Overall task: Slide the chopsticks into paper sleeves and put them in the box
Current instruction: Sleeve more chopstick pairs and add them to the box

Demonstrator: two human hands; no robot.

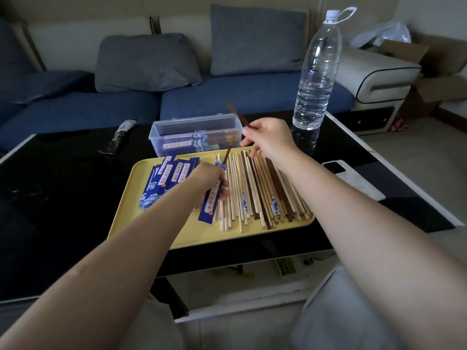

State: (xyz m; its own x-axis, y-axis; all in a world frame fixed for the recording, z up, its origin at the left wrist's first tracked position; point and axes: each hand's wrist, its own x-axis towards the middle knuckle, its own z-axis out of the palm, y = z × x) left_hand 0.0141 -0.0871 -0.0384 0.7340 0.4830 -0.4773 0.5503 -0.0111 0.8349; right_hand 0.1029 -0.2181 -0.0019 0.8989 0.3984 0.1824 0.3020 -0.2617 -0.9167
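On the yellow plastic tray (156, 238), the left hand (206, 181) grips a blue printed paper sleeve (211, 198) with a reddish-brown chopstick (227, 154) sticking out of its far end. Beside it lie loose pale and dark wooden chopsticks (262, 190) and a stack of blue paper sleeves (164, 180). Farther back, the right hand (270, 138) pinches a dark brown chopstick (237, 114), raised above the pile. Behind the tray sits the clear plastic box (194, 133) holding sleeved pairs, and a tall water bottle (316, 72) stands to its right.

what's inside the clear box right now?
The clear box holds several blue sleeved pairs lying flat, with brown chopstick ends showing toward its right. The stack hides anything underneath, so no count.
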